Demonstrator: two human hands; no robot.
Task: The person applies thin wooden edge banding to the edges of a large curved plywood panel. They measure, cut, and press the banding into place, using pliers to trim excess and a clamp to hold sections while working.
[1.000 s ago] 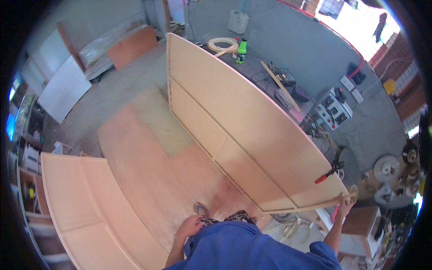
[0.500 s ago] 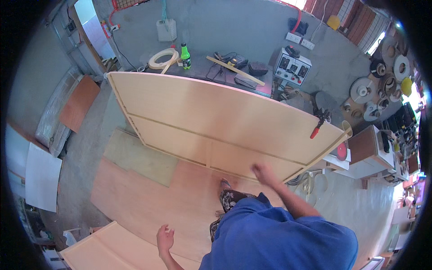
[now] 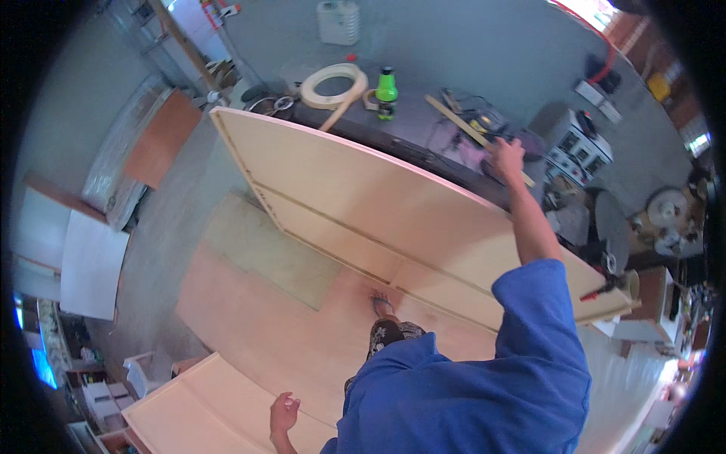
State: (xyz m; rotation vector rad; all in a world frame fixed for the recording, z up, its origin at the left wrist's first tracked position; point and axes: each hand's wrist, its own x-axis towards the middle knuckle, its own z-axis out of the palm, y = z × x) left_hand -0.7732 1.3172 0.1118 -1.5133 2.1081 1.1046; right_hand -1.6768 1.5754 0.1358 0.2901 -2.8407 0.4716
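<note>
While the left hand [image 3: 284, 413] curled loosely, seemingly empty, at seven o'clock, the half-bent right hand [image 3: 508, 159] met a straight, flat wooden strip [image 3: 462, 123] across the desk [image 3: 414, 138] at two, its grip unclear.

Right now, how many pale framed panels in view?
2: a large panel standing in front of the workbench, and a second panel at lower left, cut off by the picture's edge. More may be hidden.

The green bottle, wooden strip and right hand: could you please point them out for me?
Green bottle [image 3: 386, 95], head view: middle of its body.
Wooden strip [image 3: 462, 123], head view: its uncovered upper-left stretch.
Right hand [image 3: 509, 160], head view: middle of its back.
</note>
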